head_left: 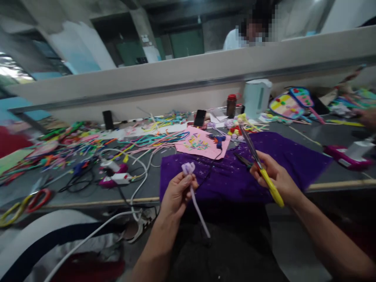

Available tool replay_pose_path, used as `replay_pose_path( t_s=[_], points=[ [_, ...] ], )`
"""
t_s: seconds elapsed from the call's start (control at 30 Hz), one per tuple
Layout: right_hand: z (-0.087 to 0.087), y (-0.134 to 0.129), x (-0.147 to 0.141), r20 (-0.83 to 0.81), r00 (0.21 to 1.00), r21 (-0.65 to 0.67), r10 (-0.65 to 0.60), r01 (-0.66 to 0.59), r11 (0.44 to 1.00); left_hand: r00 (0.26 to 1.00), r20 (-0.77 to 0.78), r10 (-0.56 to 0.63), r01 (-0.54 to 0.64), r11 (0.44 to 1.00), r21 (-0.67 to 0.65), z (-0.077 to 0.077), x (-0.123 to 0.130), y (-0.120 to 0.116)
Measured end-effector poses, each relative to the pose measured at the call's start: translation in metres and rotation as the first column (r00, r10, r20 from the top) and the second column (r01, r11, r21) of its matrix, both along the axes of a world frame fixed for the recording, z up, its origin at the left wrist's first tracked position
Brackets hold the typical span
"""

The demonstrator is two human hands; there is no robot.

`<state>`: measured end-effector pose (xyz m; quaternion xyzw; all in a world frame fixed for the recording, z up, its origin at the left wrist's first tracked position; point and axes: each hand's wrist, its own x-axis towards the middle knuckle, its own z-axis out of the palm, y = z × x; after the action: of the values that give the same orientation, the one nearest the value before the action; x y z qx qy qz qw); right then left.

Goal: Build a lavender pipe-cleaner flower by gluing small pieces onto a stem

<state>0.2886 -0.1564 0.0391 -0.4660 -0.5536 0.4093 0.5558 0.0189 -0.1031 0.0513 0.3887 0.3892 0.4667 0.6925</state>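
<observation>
Between the thumb and fingers of my left hand (181, 191) is a lavender pipe cleaner flower (188, 168). Its looped head sticks up above the fingertips, and its long stem slants down below them toward my lap. My right hand (276, 178) grips scissors (269, 186) by the yellow handle, blades pointing up and away from me, apart from the flower. Both hands are over the near part of a purple cloth (182, 176). A dark tool (242, 159), its kind unclear, lies on the cloth beside my right fingers.
A blue glue gun (217, 140) rests on a pink sheet (211, 152) with small colourful bits. Pipe cleaners (158, 138), power strips (113, 178) and cables spread leftward. A kettle (257, 98) and bottle (232, 106) stand behind. People sit across and at both sides.
</observation>
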Motion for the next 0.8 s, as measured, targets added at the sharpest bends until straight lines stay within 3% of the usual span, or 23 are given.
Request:
replay_pose_path(
  t_s=[0.13,0.3,0.6,0.7,0.8],
  points=[
    [-0.006,-0.008,-0.044,-0.003,0.994,-0.084,0.111,-0.111,0.99,0.995,0.102,-0.008,0.008,1.0,0.002,-0.007,-0.008,0.002],
    [-0.014,-0.007,-0.072,0.06,0.989,-0.142,0.134,-0.124,0.982,0.973,0.232,-0.014,0.02,1.0,-0.024,-0.019,-0.017,0.009],
    [-0.025,-0.02,-0.097,0.326,0.942,-0.225,0.082,-0.007,0.974,0.952,0.302,-0.055,0.087,0.992,-0.092,-0.04,-0.02,0.004],
    [-0.028,-0.017,-0.105,0.265,0.963,-0.244,0.041,0.026,0.969,0.955,0.281,-0.097,0.126,0.988,-0.089,-0.047,-0.018,0.002],
    [-0.027,-0.01,-0.112,0.07,0.998,-0.251,0.004,0.013,0.968,0.953,0.27,-0.139,0.168,0.982,-0.085,-0.051,-0.015,0.001]
  ],
)
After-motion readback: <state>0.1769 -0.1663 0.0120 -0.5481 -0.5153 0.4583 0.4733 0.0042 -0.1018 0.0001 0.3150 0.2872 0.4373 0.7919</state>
